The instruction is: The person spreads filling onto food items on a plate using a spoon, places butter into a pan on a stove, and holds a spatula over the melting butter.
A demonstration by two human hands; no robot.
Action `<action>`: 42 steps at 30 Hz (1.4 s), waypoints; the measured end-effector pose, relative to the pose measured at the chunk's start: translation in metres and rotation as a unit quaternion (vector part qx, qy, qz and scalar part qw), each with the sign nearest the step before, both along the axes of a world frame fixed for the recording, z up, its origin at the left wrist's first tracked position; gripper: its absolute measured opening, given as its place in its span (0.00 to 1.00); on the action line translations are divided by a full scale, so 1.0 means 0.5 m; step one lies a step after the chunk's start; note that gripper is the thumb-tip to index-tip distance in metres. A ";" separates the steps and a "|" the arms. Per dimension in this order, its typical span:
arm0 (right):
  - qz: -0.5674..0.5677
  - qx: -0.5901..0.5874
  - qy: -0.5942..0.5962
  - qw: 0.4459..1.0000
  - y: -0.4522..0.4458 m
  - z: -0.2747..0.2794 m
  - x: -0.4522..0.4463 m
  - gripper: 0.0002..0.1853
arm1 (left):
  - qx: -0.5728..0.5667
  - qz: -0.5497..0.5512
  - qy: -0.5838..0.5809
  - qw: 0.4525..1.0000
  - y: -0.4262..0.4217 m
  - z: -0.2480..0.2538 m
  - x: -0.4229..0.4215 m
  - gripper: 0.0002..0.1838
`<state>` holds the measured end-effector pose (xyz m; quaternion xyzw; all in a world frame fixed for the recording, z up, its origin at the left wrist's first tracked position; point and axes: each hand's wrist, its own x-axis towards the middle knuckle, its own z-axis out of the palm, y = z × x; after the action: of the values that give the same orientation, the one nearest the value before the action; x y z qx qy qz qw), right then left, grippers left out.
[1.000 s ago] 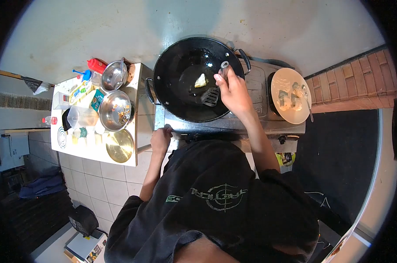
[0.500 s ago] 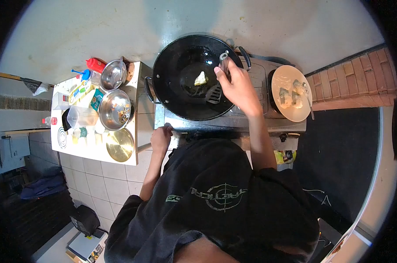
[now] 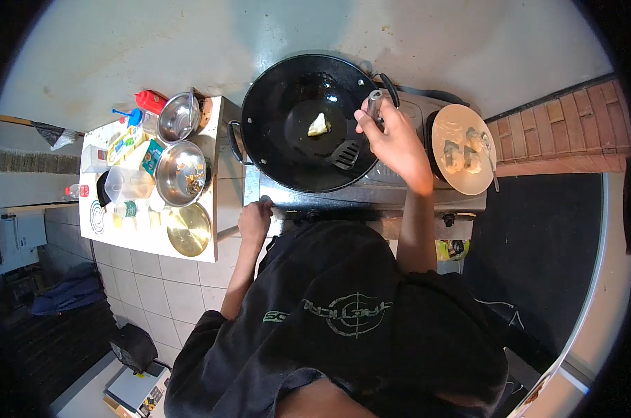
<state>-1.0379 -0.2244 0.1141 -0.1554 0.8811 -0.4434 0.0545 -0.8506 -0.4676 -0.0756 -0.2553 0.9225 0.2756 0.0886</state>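
Dark-grey slotted spatula [image 3: 345, 155] in the right hand [image 3: 397, 145]'s grip — now nearer the plate [image 3: 468, 185].

The stove [image 3: 371, 200] bears a wok [image 3: 287, 125], the white table [image 3: 144, 239] metal bowls [image 3: 174, 169].

White desk [image 3: 144, 238], crowded, above pale floor tiles [image 3: 144, 292].
Carries a red bottle [image 3: 150, 102] beside a metal bowl [image 3: 167, 125] with a utensil [image 3: 191, 106] leaning in it, then a larger bowl [image 3: 169, 174] with small scraps [image 3: 192, 182] inside, a round golden dish [image 3: 188, 230] and a clear container [image 3: 128, 184]. At far right, reddish bricks [image 3: 553, 132].
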 end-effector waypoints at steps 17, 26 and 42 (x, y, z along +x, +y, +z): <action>0.039 -0.025 0.018 0.999 -0.037 0.009 0.011 0.14 | 0.004 -0.006 -0.005 1.000 -0.008 -0.016 0.003 0.17; 0.033 -0.014 0.030 0.999 -0.045 0.022 0.019 0.12 | -0.004 -0.005 -0.004 1.000 -0.010 -0.021 0.004 0.18; -0.009 -0.052 0.014 0.999 -0.042 0.012 0.017 0.12 | -0.007 -0.012 0.010 1.000 -0.010 -0.026 0.008 0.17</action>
<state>-1.0295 -0.2454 0.1201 -0.1557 0.8589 -0.4869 0.0303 -0.8468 -0.4728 -0.0883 -0.2422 0.9281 0.2709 0.0807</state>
